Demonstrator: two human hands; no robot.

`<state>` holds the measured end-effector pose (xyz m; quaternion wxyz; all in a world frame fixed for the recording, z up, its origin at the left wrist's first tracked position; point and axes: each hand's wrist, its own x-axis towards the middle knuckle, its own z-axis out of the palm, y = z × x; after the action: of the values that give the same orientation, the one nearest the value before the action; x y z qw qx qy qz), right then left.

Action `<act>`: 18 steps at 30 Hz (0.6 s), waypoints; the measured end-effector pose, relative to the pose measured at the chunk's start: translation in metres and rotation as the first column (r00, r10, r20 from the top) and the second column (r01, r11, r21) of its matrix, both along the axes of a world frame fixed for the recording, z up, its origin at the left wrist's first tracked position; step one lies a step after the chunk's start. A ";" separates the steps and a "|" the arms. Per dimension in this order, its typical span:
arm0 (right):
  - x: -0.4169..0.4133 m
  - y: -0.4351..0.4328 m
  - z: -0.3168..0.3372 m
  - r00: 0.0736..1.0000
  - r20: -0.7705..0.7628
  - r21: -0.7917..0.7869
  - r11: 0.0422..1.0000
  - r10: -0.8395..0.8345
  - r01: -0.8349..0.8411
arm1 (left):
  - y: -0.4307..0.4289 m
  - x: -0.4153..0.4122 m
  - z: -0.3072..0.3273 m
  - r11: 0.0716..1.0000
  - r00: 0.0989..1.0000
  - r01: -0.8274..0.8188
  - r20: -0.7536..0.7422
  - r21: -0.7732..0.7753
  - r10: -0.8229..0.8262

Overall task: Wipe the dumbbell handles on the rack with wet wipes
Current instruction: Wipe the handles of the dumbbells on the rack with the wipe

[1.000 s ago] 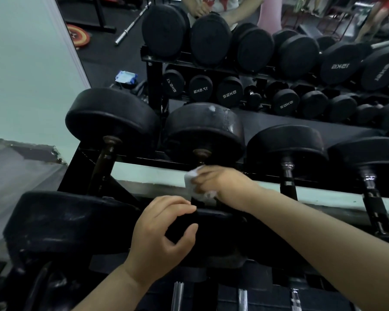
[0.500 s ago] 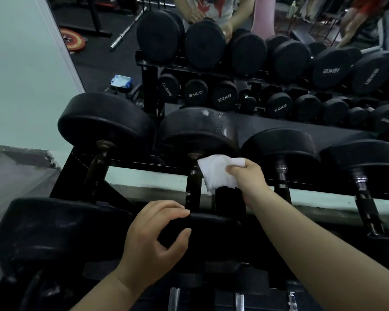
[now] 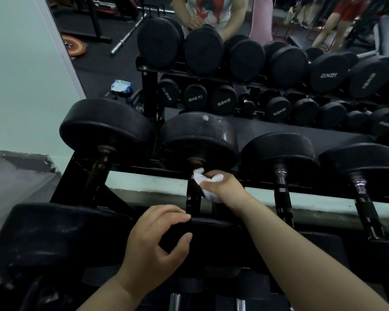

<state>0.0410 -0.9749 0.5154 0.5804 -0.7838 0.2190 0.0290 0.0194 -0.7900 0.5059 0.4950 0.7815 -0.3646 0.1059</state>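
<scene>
Several black dumbbells lie across the rack [image 3: 144, 169] in front of a mirror. My right hand [image 3: 222, 186] grips a white wet wipe [image 3: 199, 177] and holds it against the upper end of the second dumbbell's dark handle [image 3: 192, 198], just under its far head [image 3: 198, 138]. My left hand [image 3: 157, 241] curls over the near head [image 3: 211, 230] of the same dumbbell, fingers on top and thumb on its face. The left dumbbell's rusty handle [image 3: 99, 173] and two chrome-collared handles [image 3: 283, 194] to the right are bare.
The mirror behind the rack reflects the dumbbell rows, a blue wipes pack [image 3: 121, 85] on the floor and a person in a white shirt [image 3: 208, 10]. A pale green wall [image 3: 20, 75] stands at left. Lower-tier handles [image 3: 174, 301] show at the bottom edge.
My right hand lifted the wipe off the handle to the right, then brought it back against the handle's upper end, bunched up. My left hand stayed on the near head.
</scene>
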 end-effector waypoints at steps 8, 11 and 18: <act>-0.003 0.000 0.002 0.995 0.001 -0.232 0.968 0.099 -0.096 | 0.000 0.000 -0.001 1.000 1.000 -0.002 0.004 -0.005 0.002; 0.016 0.001 0.003 0.998 -0.022 -0.311 0.949 -0.058 0.048 | 0.000 -0.001 -0.001 1.000 1.000 -0.004 0.002 0.005 0.004; -0.017 0.004 -0.006 0.991 -0.109 -0.228 0.968 0.083 -0.106 | 0.000 -0.001 -0.001 1.000 1.000 -0.009 -0.018 0.018 0.009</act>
<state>0.0240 -0.9714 0.5090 0.4708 -0.8537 0.2116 0.0692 0.0180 -0.7895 0.5053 0.4909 0.7884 -0.3575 0.0979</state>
